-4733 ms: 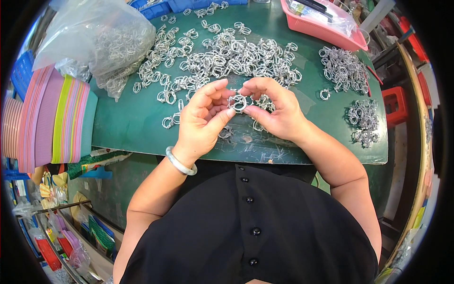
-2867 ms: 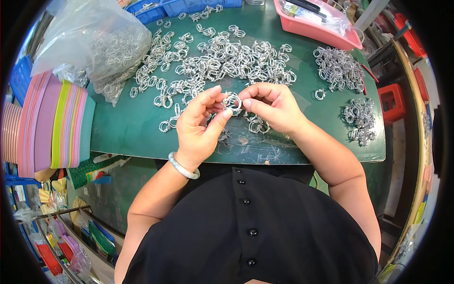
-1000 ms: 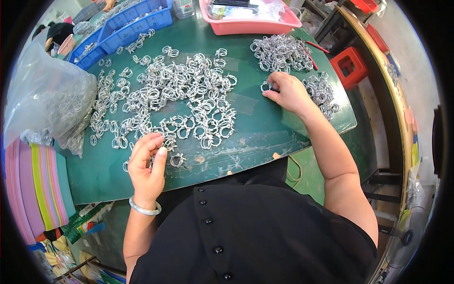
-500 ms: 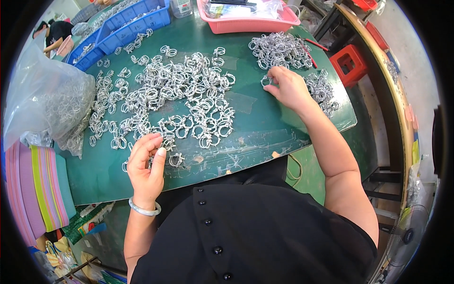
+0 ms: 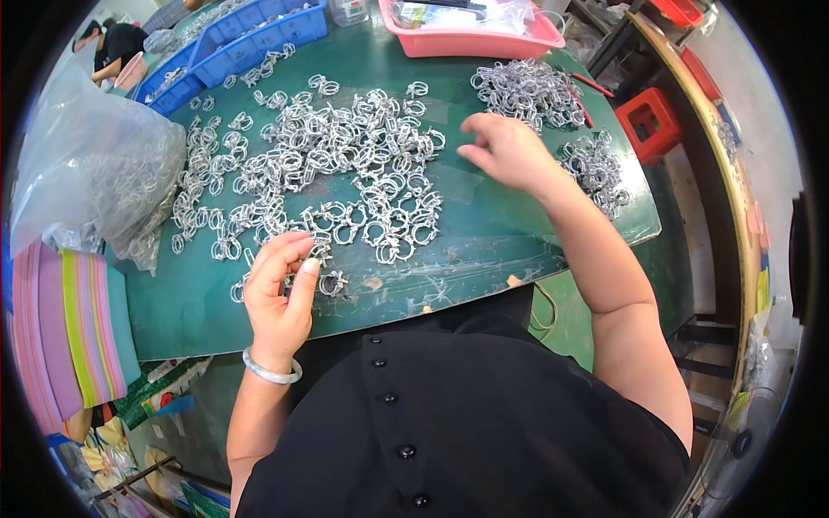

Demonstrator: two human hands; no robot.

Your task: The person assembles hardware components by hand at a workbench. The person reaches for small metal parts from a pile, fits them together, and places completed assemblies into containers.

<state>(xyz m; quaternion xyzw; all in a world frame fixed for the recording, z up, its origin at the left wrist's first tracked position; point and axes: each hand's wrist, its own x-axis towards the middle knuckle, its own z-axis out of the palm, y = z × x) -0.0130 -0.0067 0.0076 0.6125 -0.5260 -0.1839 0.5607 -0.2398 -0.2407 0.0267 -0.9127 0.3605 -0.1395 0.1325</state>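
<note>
Left hand (image 5: 278, 292): near table edge, fingers curled, thumb and forefinger pinched on a small metal clip (image 5: 321, 255) at the near fringe of the big clip heap (image 5: 332, 168); grip partly hidden, probably closed on it.
Right hand (image 5: 509, 152): raised over the green table (image 5: 484, 233), fingers loosely spread, holding nothing, between the heap and a smaller clip pile (image 5: 528, 86).
Also: clear plastic bag (image 5: 86, 173) of clips, left; pink tray (image 5: 473, 34), far edge; blue crate (image 5: 233, 34), far left.
</note>
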